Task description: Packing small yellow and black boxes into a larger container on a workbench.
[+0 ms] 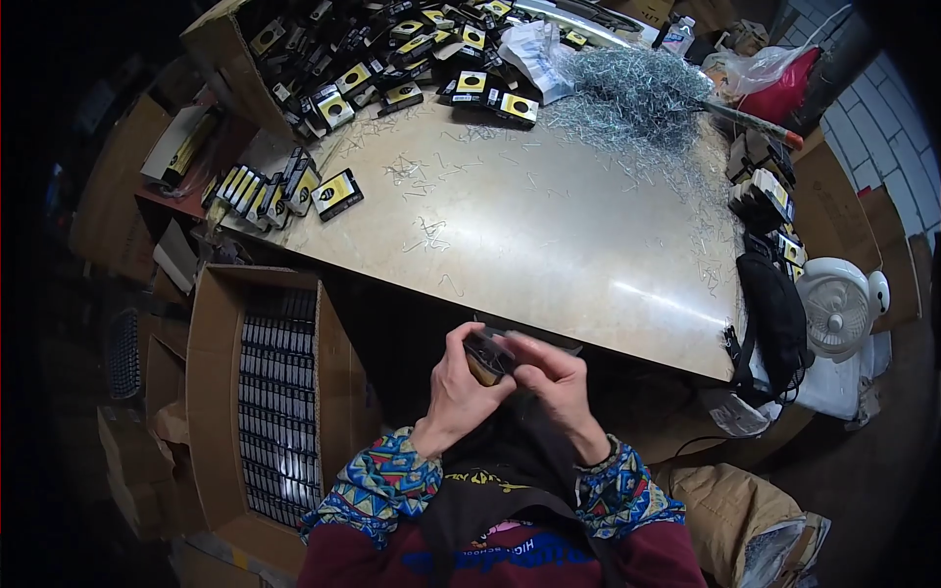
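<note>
Worktable (588, 265) strewn with bent wires (429, 235)

Surface pale, glossy; silvery wire heap (632, 93) far right, black-and-yellow boxes (414, 45) piled far left. White brick wall (882, 137) at right; open carton (216, 363) of dark packs (279, 392) lower left. Small dark item (486, 357) just off near edge. Left hand (459, 389): fingers curled round it. Right hand (559, 385): half-curled, blurred against it; cannot tell if gripping.
</note>
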`<state>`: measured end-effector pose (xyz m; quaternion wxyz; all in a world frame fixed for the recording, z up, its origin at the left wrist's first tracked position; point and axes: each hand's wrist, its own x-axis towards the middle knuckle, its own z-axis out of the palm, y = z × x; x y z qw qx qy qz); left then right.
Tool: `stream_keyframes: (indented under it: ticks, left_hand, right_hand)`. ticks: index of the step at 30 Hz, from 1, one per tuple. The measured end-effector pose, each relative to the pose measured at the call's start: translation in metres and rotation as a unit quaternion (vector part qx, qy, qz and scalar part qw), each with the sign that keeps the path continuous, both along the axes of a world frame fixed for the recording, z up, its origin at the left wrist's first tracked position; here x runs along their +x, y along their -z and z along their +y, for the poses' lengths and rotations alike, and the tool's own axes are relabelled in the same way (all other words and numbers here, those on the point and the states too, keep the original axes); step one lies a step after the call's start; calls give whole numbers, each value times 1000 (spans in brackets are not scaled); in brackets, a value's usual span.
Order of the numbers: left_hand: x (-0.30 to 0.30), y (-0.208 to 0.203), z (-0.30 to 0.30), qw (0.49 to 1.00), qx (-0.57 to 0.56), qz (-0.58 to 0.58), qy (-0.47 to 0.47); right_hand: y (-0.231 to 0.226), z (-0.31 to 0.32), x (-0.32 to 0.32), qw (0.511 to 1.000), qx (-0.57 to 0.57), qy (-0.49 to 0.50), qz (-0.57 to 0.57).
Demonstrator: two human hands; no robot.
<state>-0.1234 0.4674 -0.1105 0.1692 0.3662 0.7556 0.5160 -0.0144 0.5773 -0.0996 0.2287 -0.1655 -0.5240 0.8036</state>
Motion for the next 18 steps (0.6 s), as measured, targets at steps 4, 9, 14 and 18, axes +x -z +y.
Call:
stream_keyframes:
  ticks: [4, 9, 14, 18]
  left_hand:
    - [-19, 0, -2, 950, 41, -274, 145]
    - [-21, -10, 0, 889, -1, -387, 245]
    - [-15, -9, 5, 984, -75, -128, 102]
    - [-12, -9, 1, 999, -41, -5, 22]
  right_hand:
    - [-12, 20, 4, 983, 163, -77, -45]
    - [0, 6, -3, 950, 309, 44, 10]
    - [11, -17, -19, 968, 156, 174, -88]
    - [8, -4, -10, 890, 394, 228, -37]
